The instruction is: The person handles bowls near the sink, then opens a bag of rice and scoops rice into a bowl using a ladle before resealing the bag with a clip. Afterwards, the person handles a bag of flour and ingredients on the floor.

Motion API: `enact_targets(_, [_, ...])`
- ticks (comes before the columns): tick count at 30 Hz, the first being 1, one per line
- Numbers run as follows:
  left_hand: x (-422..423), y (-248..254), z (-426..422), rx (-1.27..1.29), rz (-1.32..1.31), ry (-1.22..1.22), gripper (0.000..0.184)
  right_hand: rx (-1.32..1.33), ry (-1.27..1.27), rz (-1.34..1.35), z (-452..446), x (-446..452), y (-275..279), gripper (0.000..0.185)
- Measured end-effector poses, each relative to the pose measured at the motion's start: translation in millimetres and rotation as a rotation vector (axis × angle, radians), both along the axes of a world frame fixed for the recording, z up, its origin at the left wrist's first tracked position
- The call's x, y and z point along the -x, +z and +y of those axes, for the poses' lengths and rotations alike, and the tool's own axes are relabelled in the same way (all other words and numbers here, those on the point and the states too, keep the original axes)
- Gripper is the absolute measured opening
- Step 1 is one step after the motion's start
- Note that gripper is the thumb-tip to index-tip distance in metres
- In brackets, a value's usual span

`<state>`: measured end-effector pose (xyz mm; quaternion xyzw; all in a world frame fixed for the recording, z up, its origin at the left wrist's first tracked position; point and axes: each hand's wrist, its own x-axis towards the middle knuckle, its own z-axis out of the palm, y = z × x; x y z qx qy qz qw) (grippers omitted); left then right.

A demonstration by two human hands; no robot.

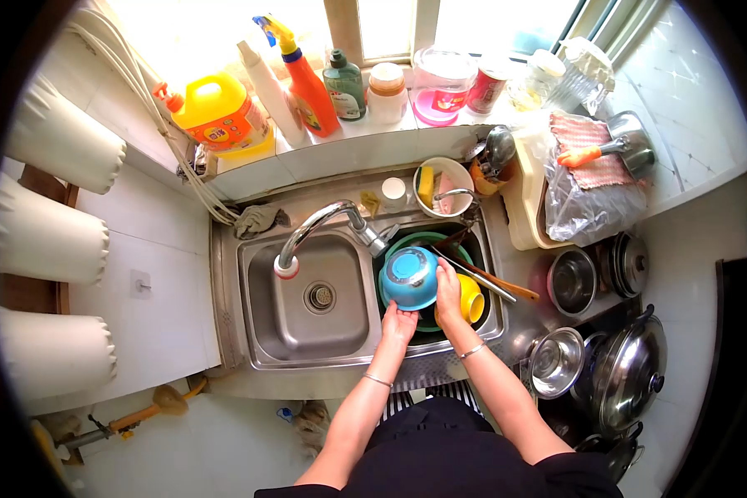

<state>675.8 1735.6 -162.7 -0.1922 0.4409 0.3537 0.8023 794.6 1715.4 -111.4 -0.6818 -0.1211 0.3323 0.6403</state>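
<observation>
Partly obscured: the inside of the blue bowl [409, 278], whose base is turned towards me, and much of the green basin [427, 240], covered by the bowl, my hands and other items. What lies at the bottom of that basin I cannot make out. Count: one blue bowl, one yellow cup [471, 300], one wooden handle [516, 289], two bracelets, one on each wrist, and two open metal bowls standing to the right of the sink [259, 319]. The blue bowl is found between my hands, above the basin in the right-hand compartment. My left hand [399, 324] is partly open, fingers against the bowl's lower edge; my right hand [448, 292] is gently curved along its right side, some fingertips hidden, with the yellow cup just beside it
</observation>
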Motion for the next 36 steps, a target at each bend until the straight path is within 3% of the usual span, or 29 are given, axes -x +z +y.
enact_targets(5, [8, 51, -12, -0.328, -0.024, -0.156, 0.028, -0.089, -0.149, 0.137, -33, 3, 37, 0.036])
enact_targets(8, [7, 80, -12, -0.683, -0.050, -0.244, 0.027, -0.163, -0.213, 0.335, -59, -6, 51, 0.032])
enact_targets(11, [3, 87, -8, -1.044, 0.068, -0.377, 0.028, -0.163, -0.248, 0.509, -84, -16, 73, 0.037])
enact_targets(12, [0, 92, -5, -1.172, 0.219, -0.458, 0.028, -0.142, -0.256, 0.554, -93, -20, 80, 0.040])
enact_targets(13, [-1, 135, -11, -1.287, 0.311, -0.489, 0.031, -0.121, -0.263, 0.601, -101, -23, 89, 0.043])
enact_targets(14, [0, 140, -8, -1.417, 0.331, -0.518, 0.031, -0.140, -0.285, 0.592, -109, -26, 98, 0.043])
enact_targets(17, [-4, 185, -13, -1.665, 0.462, -0.512, 0.047, -0.289, -0.080, 0.707, -134, -35, 121, 0.050])
enact_targets(20, [-8, 194, -9, -1.926, 0.456, -0.510, 0.046, -0.446, -0.088, 0.776, -147, -35, 140, 0.052])
enact_targets(22, [-14, 198, -8, -2.206, 0.413, -0.469, 0.035, -0.463, -0.047, 0.758, -155, -26, 167, 0.046])
enact_targets(25, [-33, 209, -26, -1.997, 0.293, -0.346, 0.029, -0.563, -0.052, 0.605, -169, -23, 160, 0.049])
enact_targets(27, [-41, 205, -36, -1.787, 0.213, -0.548, 0.043, -0.589, -0.173, 0.560, -176, -28, 150, 0.058])
enact_targets(30, [-64, 170, -56, -1.271, -0.138, -0.663, 0.055, -0.595, -0.337, 0.395, -190, -38, 142, 0.061])
enact_targets(33, [-86, 159, -70, -1.331, -0.107, -0.878, 0.046, -0.594, -0.456, 0.262, -209, -56, 138, 0.061])
enact_targets(36, [-122, 163, -91, -1.337, 0.040, -0.888, 0.034, -0.581, -0.518, 0.226, -229, -83, 130, 0.056])
